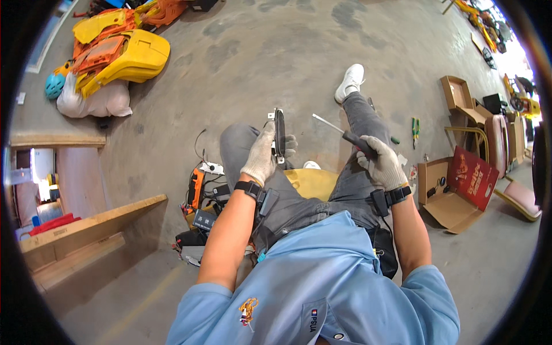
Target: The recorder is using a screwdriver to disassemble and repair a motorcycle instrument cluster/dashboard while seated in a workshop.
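Note:
My left hand (263, 154), in a pale knit work glove, grips a narrow black part with metal tabs (280, 133) and holds it upright above my left knee; its exact kind I cannot make out. In my gloved right hand (382, 163) is a screwdriver (352, 138) with a dark handle and a bright shaft. Its tip points up and left, apart from the black part. Both hands are over my lap, fingers closed round what they hold.
Left of my legs lies a pile of cables, boxes and an orange part (196, 190). Green-handled pliers (415, 132) rest on the floor at right, near an open cardboard box (440, 201) and chairs (495, 144). Yellow body panels (138, 54) are stacked far left; a wooden bench (98, 221) stands nearer.

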Demonstrator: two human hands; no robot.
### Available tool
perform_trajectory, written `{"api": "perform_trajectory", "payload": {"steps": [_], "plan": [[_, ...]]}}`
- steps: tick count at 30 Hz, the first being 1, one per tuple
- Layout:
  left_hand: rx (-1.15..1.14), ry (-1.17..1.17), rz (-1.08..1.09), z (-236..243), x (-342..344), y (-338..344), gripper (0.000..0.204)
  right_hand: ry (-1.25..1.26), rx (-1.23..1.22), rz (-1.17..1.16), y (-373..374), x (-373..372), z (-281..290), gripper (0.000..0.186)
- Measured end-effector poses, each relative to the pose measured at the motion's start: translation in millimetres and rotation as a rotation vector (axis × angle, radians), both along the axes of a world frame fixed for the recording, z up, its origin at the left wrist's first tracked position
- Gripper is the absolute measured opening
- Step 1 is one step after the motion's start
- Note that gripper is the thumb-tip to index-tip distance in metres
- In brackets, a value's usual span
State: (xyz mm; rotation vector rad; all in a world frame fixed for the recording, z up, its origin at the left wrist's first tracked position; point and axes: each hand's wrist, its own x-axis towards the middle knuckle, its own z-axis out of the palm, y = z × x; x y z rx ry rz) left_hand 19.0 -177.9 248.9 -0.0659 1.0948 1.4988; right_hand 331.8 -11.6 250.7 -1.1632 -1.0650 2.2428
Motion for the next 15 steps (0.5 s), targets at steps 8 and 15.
{"api": "perform_trajectory", "payload": {"steps": [8, 15], "plan": [[-0.098, 0.074, -0.106, -18.3, 2.0, 62.7, 0.046, 0.08, -0.245, -0.187, -6.7, -0.6, 22.9, 0.03], [-0.116, 0.036, -0.112, -47.3, -6.2, 98.3, 0.05, -0.119, 0.159, -0.067, -11.0, 1.5, 34.8, 0.033]]}}
